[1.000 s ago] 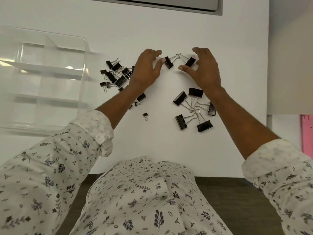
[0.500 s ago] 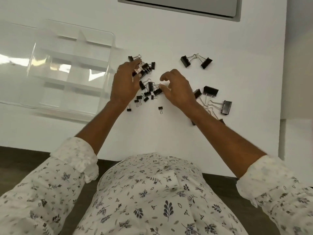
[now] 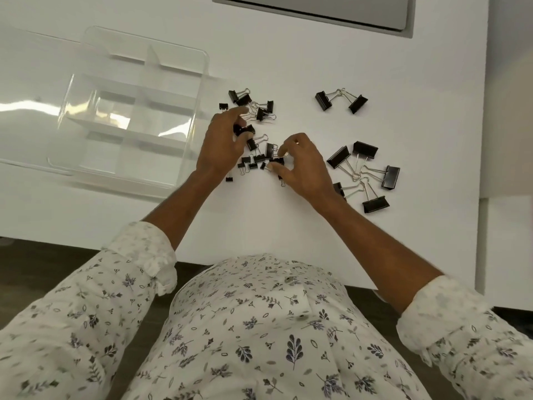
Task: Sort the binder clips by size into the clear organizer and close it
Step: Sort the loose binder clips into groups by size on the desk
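Black binder clips of three sizes lie loose on the white table (image 3: 288, 226). A mixed pile of small and medium clips (image 3: 261, 112) sits in the middle, and my left hand (image 3: 222, 145) rests on it, thumb and fingers closed around a medium clip (image 3: 244, 129). My right hand (image 3: 304, 164) pinches a small clip (image 3: 277, 161) between thumb and forefinger, just right of several tiny clips (image 3: 248, 164). Large clips (image 3: 364, 148) lie to the right, partly under my right wrist. Two more large clips (image 3: 323, 101) lie farther back. The clear organizer (image 3: 199, 90) stands open at the left, its compartments looking empty.
The organizer's clear lid (image 3: 34, 111) lies folded out to the left. A grey panel (image 3: 317, 7) is set in the table's far edge. The table's right edge (image 3: 484, 140) runs just beyond the large clips. Its near edge is close to my body.
Both hands left the two far large clips and came back to the pile of smaller clips, where each has closed on one. The view has shifted, bringing the organizer more into the frame.
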`<state>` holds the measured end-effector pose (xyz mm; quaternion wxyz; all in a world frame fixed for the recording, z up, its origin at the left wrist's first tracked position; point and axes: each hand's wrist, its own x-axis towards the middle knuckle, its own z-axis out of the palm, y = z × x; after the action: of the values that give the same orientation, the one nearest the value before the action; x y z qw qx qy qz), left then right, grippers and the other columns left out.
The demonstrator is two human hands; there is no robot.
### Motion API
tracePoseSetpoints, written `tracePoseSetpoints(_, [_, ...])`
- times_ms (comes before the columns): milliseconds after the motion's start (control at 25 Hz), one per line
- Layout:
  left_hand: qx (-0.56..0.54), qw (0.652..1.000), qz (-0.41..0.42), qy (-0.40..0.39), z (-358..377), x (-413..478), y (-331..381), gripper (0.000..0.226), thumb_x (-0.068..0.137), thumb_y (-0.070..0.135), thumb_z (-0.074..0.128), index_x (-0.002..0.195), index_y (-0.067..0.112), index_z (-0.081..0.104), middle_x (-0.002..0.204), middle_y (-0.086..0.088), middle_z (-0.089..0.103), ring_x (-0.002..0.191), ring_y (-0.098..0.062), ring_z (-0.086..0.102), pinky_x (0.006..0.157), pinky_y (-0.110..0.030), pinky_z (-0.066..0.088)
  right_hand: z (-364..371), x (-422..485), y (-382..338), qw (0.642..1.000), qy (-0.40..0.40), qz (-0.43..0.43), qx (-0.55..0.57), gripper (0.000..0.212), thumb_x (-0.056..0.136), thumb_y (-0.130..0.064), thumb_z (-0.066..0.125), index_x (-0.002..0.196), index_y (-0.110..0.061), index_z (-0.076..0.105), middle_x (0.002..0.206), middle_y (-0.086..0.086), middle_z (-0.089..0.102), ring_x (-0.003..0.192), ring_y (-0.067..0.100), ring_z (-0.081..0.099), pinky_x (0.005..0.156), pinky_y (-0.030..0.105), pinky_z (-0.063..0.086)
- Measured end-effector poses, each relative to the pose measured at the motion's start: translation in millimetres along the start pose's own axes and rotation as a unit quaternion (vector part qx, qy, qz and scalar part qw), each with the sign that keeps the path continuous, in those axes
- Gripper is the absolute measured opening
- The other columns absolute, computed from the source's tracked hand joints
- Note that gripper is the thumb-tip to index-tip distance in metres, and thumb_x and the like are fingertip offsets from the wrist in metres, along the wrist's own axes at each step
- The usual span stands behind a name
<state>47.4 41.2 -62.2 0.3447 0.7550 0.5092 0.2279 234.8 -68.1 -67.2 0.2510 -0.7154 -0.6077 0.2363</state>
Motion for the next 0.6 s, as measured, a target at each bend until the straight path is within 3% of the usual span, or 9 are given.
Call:
tracePoseSetpoints(80, [-0.019,1.0,0.003,0.024,-1.0,-4.6,-5.6,0.054,0.093,0.009,0.061,0.144,0.02,0.049,0.128,-0.002,0.056,0.123,-0.018,0.053,0.102,-0.037,0.052,-0.9,5.3,-3.7,0.999,0.037,-0.013,0.002,0.027,0.092,-0.04,0.071,0.103,-0.017,0.064,0.11,-0.002,0.058,0.098,0.016,0.056,0.079,0.027,0.046])
tracePoseSetpoints(160, [-0.016,1.0,-0.012,0.025,0.1,-7.4,-10.5,0.06,0.092,0.007,0.057,0.149,0.017,0.043,0.141,-0.004,0.05,0.13,-0.022,0.05,0.106,-0.042,0.05,0.0,15.4,-10.4,0.998,0.054,-0.023,-0.004,0.024,0.097,-0.029,0.065,0.116,-0.015,0.064,0.118,0.0,0.061,0.104,0.019,0.059,0.088,0.032,0.05])
tracePoseSetpoints(240, [-0.001,1.0,-0.026,0.014,0.5,-8.8,-12.6,0.062,0.093,0.011,0.059,0.152,0.015,0.04,0.145,-0.004,0.052,0.133,-0.023,0.047,0.111,-0.043,0.045,-0.3,29.8,-18.8,0.998,0.046,-0.03,-0.016,0.033,0.098,-0.018,0.061,0.13,-0.014,0.06,0.13,0.002,0.06,0.115,0.022,0.059,0.097,0.032,0.048])
tracePoseSetpoints(320, [-0.009,0.999,-0.039,0.013,-1.8,-6.6,-14.7,0.064,0.092,0.015,0.067,0.151,0.016,0.042,0.138,-0.003,0.057,0.127,-0.019,0.048,0.108,-0.034,0.045,0.1,44.6,-29.5,0.998,0.016,-0.046,-0.024,0.038,0.097,-0.013,0.061,0.135,-0.014,0.059,0.134,0.003,0.059,0.122,0.023,0.056,0.1,0.03,0.047])
tracePoseSetpoints(440, [-0.022,0.999,-0.046,0.009,-5.4,-1.1,-17.2,0.065,0.088,0.014,0.075,0.146,0.017,0.047,0.123,-0.003,0.062,0.118,-0.016,0.05,0.098,-0.024,0.045,7.6,58.0,-44.8,0.995,-0.055,-0.067,-0.053,0.035,0.093,-0.019,0.068,0.127,-0.012,0.064,0.13,0.004,0.061,0.122,0.024,0.054,0.094,0.036,0.051])
tracePoseSetpoints(520, [-0.001,0.999,-0.034,0.006,-7.2,1.0,-19.7,0.055,0.088,0.012,0.074,0.14,0.015,0.055,0.121,-0.006,0.062,0.118,-0.019,0.053,0.1,-0.027,0.047,17.6,59.6,-50.4,0.994,-0.053,-0.063,-0.068,0.032,0.089,-0.03,0.073,0.115,-0.013,0.067,0.121,0.003,0.063,0.117,0.023,0.052,0.085,0.037,0.052])
tracePoseSetpoints(600, [0.034,0.999,-0.018,0.009,-9.2,1.2,-22.6,0.038,0.09,0.013,0.071,0.128,0.013,0.065,0.12,-0.007,0.061,0.118,-0.02,0.053,0.099,-0.017,0.044,25.9,59.4,-51.1,0.997,-0.03,-0.043,-0.056,0.032,0.086,-0.036,0.076,0.108,-0.014,0.067,0.113,0.002,0.063,0.112,0.022,0.051,0.08,0.036,0.052])
